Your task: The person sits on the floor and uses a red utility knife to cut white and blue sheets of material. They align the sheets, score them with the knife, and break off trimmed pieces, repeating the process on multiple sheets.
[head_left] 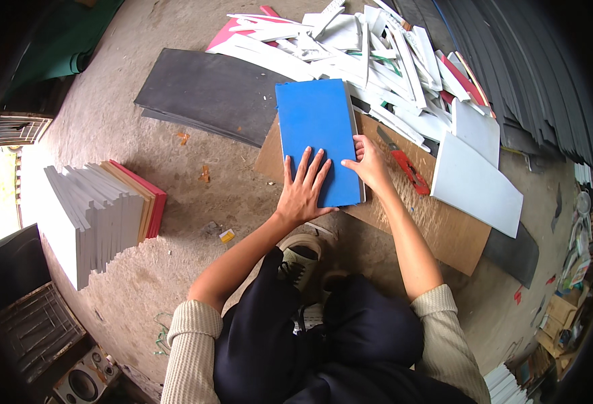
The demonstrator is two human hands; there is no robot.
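Blue panel (316, 121) lay on a brown board (451, 232). Left hand (301, 192) was spread flat on the panel; right hand (370, 163) pinched its right edge. Red-handled cutter (409, 170) lay right of the panel.

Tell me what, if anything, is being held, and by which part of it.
A flat blue rectangular slab: the right grip holds its right long edge, while the left grip lies flat on its lower left surface.
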